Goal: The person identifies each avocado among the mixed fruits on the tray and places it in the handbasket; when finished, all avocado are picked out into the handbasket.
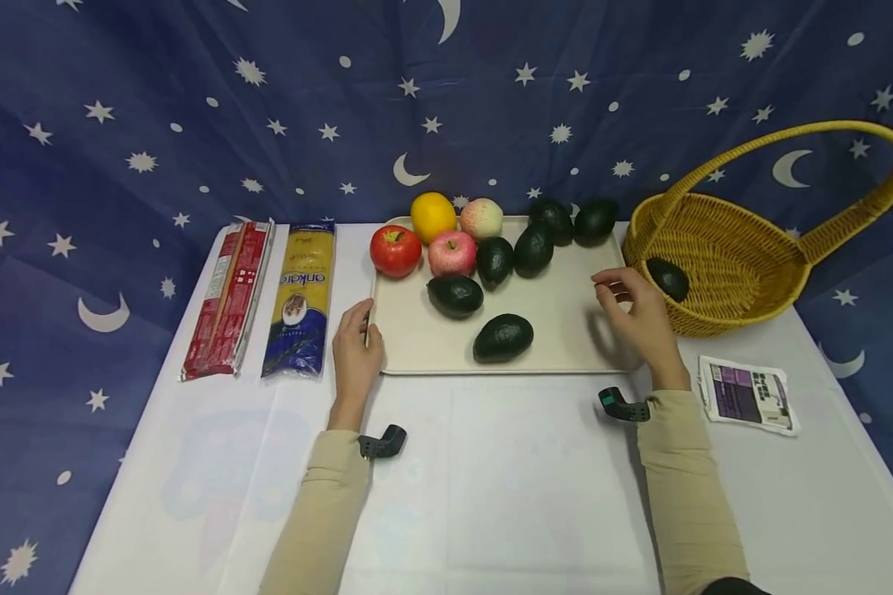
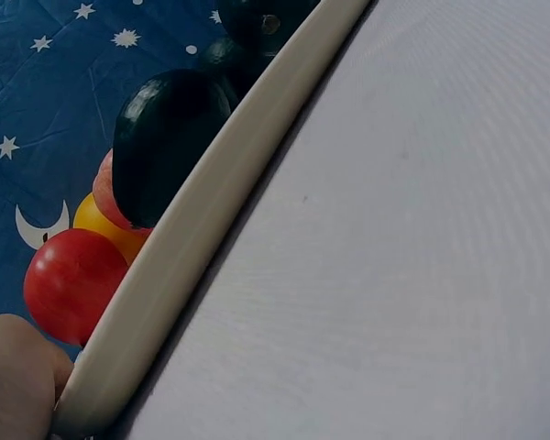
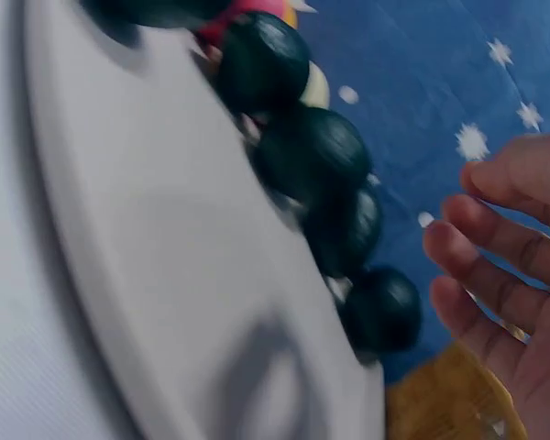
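Note:
My left hand (image 1: pixel 355 355) holds the left rim of a cream tray (image 1: pixel 565 330), thumb on the inner side and fingers outside. The left wrist view shows part of that hand (image 2: pixel 18 380) right at the tray's corner. Over the tray's right edge hovers my right hand (image 1: pixel 640 322), its fingers loosely bent around nothing, beside a yellow wicker basket (image 1: pixel 744 264). One avocado (image 1: pixel 667 278) lies inside the basket. Several more are on the tray, one (image 1: pixel 503 338) near the front and another (image 1: pixel 456 295) behind it.
A tomato (image 1: pixel 396 251), an orange (image 1: pixel 433 217), a red apple (image 1: pixel 451 253) and a pale peach (image 1: pixel 481 219) fill the tray's back left. Red packets (image 1: pixel 226 302) and a blue-yellow packet (image 1: pixel 298 302) lie left of it. A white-purple pouch (image 1: pixel 747 395) lies before the basket.

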Demonstrator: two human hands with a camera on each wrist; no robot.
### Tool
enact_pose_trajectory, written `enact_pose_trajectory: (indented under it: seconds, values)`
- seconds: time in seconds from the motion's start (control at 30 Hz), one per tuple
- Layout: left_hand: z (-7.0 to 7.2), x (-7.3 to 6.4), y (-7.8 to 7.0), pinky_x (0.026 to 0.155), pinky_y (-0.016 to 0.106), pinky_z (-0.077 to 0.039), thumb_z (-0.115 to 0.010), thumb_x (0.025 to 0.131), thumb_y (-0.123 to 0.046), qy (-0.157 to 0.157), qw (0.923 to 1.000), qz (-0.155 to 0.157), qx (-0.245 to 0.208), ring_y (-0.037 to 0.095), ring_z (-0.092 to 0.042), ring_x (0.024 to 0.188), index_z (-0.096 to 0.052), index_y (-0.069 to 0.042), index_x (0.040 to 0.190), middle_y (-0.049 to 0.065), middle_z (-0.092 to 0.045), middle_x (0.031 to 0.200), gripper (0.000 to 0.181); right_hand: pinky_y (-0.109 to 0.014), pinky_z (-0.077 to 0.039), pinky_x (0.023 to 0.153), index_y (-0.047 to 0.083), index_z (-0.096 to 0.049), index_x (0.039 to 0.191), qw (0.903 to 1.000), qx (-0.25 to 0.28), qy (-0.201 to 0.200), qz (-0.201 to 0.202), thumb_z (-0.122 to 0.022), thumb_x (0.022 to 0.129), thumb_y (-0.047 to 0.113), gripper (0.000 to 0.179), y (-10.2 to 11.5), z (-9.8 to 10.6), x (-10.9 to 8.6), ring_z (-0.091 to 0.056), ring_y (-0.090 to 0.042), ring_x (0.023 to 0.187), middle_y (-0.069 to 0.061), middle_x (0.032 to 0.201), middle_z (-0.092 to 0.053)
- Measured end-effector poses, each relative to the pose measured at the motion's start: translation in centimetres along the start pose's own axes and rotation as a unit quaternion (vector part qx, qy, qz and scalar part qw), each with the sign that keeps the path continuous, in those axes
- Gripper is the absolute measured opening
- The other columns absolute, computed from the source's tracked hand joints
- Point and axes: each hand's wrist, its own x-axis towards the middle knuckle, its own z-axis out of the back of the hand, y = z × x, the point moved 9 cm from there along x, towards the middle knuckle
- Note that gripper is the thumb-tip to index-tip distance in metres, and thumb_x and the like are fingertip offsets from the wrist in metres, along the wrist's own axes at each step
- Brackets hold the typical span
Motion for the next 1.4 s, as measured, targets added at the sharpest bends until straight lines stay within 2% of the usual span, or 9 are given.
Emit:
enact_pose_trajectory:
  seconds: [0.17,0.33,0.53,0.7,0.8,0.93,1.17,1.4]
  values:
    - [0.1,0.1,0.2,0.084,0.038,-0.050,-0.052,0.088,0.002,-0.007,1.0000,0.004,-0.001,0.030,-0.061,0.094,-0.058,-0.004,0.127,0.016,-0.057,0.124,0.040,-0.020,-0.045,0.079,0.006,-0.061,0.114,0.9964,0.003,0.082,0.021,-0.057,0.093,0.016,0.023,1.2,-3.8,0.0,-0.057,-0.010,0.096,-0.006,0.110,-0.062]
    - [0.2,0.1,0.3,0.079,0.035,-0.049,-0.054,0.085,0.003,-0.015,0.9998,0.009,0.006,0.028,-0.059,0.087,-0.060,-0.004,0.124,0.017,-0.059,0.113,0.040,-0.036,-0.049,0.084,0.006,-0.055,0.124,0.9846,0.045,0.163,0.044,-0.059,0.093,0.016,0.033,2.8,-7.3,-0.7,-0.057,-0.021,0.106,-0.012,0.117,-0.058]
    - [0.6,0.2,0.6,0.077,0.032,-0.046,-0.055,0.084,0.003,-0.027,0.9995,0.017,0.007,0.025,-0.057,0.086,-0.060,-0.003,0.124,0.016,-0.060,0.108,0.040,-0.047,-0.046,0.096,0.015,-0.043,0.139,0.9625,0.079,0.259,0.004,-0.057,0.094,0.023,0.049,3.6,-10.5,-1.8,-0.052,-0.029,0.120,-0.011,0.137,-0.046]
    - [0.8,0.2,0.7,0.076,0.031,-0.044,-0.055,0.084,0.002,-0.034,0.9991,0.018,0.014,0.024,-0.054,0.083,-0.054,0.000,0.130,0.015,-0.059,0.107,0.045,-0.046,-0.042,0.102,0.025,-0.038,0.143,0.9489,0.066,0.309,-0.010,-0.061,0.091,0.033,0.057,4.1,-11.6,-2.5,-0.044,-0.023,0.129,-0.001,0.145,-0.040]
    - [0.7,0.3,0.5,0.077,0.032,-0.043,-0.055,0.085,0.001,-0.034,0.9990,0.014,0.026,0.024,-0.054,0.082,-0.054,0.001,0.129,0.016,-0.058,0.104,0.045,-0.046,-0.038,0.105,0.026,-0.039,0.142,0.9453,0.055,0.322,0.006,-0.066,0.087,0.037,0.062,4.4,-11.9,-2.7,-0.040,-0.020,0.131,0.001,0.144,-0.041]
    - [0.5,0.2,0.3,0.077,0.036,-0.044,-0.055,0.084,0.001,-0.034,0.9989,0.010,0.031,0.025,-0.055,0.082,-0.059,0.001,0.125,0.017,-0.058,0.102,0.041,-0.045,-0.034,0.108,0.021,-0.042,0.140,0.9476,0.051,0.314,0.024,-0.070,0.084,0.035,0.065,4.4,-12.0,-2.7,-0.041,-0.019,0.130,-0.001,0.141,-0.044]
    - [0.5,0.1,0.3,0.077,0.035,-0.045,-0.054,0.086,-0.001,-0.029,0.9990,0.009,0.034,0.026,-0.056,0.082,-0.062,0.000,0.122,0.017,-0.058,0.102,0.037,-0.044,-0.035,0.107,0.023,-0.044,0.138,0.9520,0.048,0.302,0.015,-0.070,0.083,0.036,0.063,4.1,-12.0,-2.7,-0.043,-0.018,0.128,0.000,0.138,-0.047]
    - [0.4,0.2,0.5,0.079,0.034,-0.045,-0.054,0.086,-0.002,-0.020,0.9993,0.016,0.029,0.027,-0.056,0.085,-0.061,-0.001,0.123,0.017,-0.057,0.104,0.037,-0.044,-0.037,0.105,0.020,-0.046,0.136,0.9558,0.048,0.287,0.043,-0.071,0.082,0.036,0.062,5.0,-11.8,-2.6,-0.046,-0.018,0.123,0.001,0.135,-0.049]
